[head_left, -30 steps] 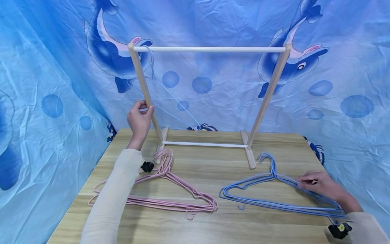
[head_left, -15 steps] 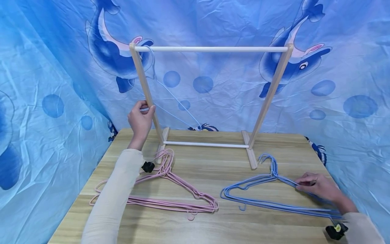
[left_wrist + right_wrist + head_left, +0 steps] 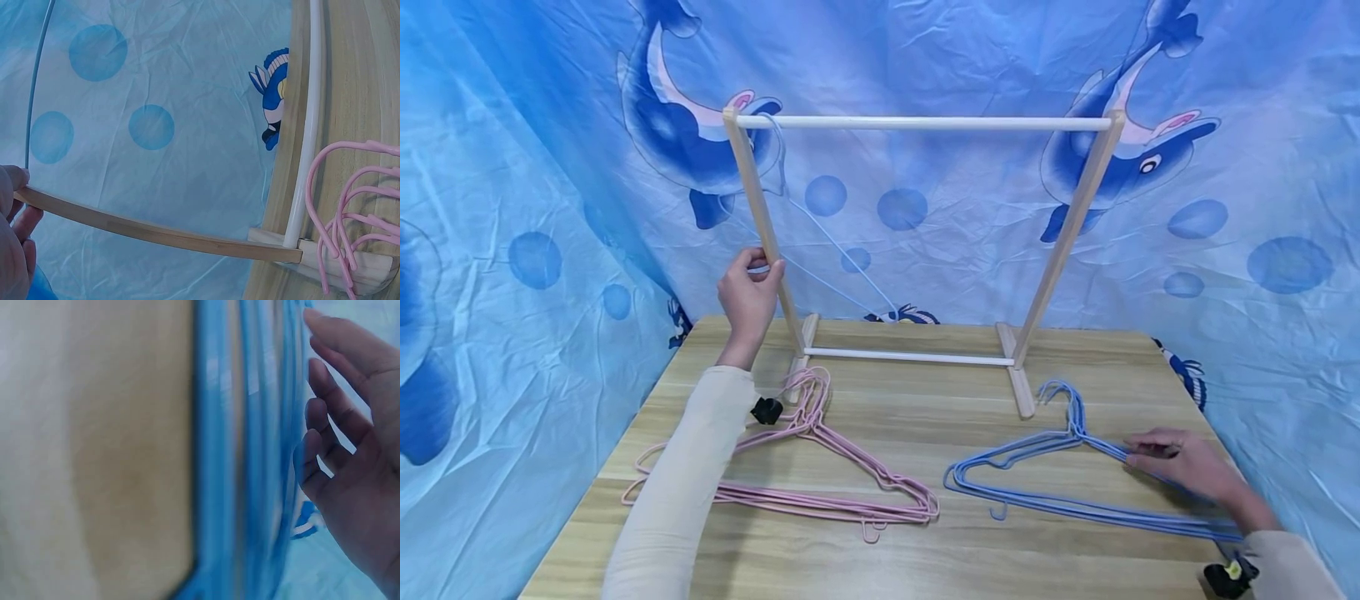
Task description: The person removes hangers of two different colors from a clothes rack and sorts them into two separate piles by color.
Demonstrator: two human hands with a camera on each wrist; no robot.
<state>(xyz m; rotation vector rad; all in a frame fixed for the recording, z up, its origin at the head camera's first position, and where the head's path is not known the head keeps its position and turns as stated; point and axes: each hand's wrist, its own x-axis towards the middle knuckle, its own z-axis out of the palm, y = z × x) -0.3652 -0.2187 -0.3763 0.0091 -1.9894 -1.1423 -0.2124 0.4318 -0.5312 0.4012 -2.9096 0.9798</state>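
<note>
My left hand [image 3: 750, 292] grips the left wooden upright [image 3: 752, 192] of a small clothes rack, also close by in the left wrist view. One light blue hanger [image 3: 842, 250] hangs at the left end of the rack's white top rod [image 3: 917, 122]. At the right, a stack of blue clothes hangers [image 3: 1052, 502] lies on the table. My right hand [image 3: 1187, 467] pinches the right shoulder of that stack; how many wires are in its fingers is hidden. In the right wrist view the blue wires [image 3: 215, 437] are blurred beside the fingers.
Several pink clothes hangers [image 3: 827, 502] lie stacked on the left of the wooden table [image 3: 917, 567], partly under the left sleeve [image 3: 677, 483]. The rack's lower white rod [image 3: 910, 356] crosses behind both stacks. A blue dolphin-print curtain [image 3: 865, 75] surrounds the table.
The right hand has shifted slightly left along the blue hangers, and their wires now lie closer together. The left hand stays on the upright.
</note>
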